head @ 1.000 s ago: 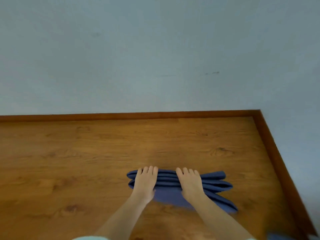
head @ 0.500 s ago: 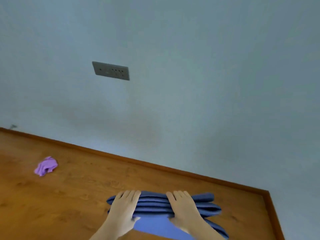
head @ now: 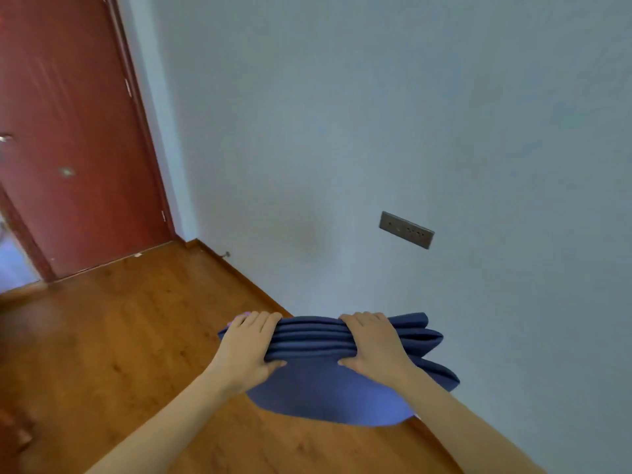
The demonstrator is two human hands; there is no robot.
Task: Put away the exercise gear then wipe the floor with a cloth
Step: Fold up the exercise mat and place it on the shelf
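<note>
A folded blue exercise mat (head: 328,381) is held up in the air in front of me, its stacked folds facing away and a loose flap hanging below. My left hand (head: 251,350) grips the folds near their left end, fingers over the top and thumb underneath. My right hand (head: 372,343) grips the folds right of the middle in the same way. A sliver of purple cloth (head: 243,315) shows just above my left fingers; the mat hides the rest of it.
A wooden floor (head: 113,340) spreads to the left and below. A pale wall (head: 410,131) with a grey socket plate (head: 406,230) stands close ahead. A red-brown door (head: 68,131) fills the far left, with an opening at its left edge.
The mat has come up off the floor in both hands. My view has swung left and upward, bringing the door and socket into sight. The purple cloth is now mostly hidden behind the mat.
</note>
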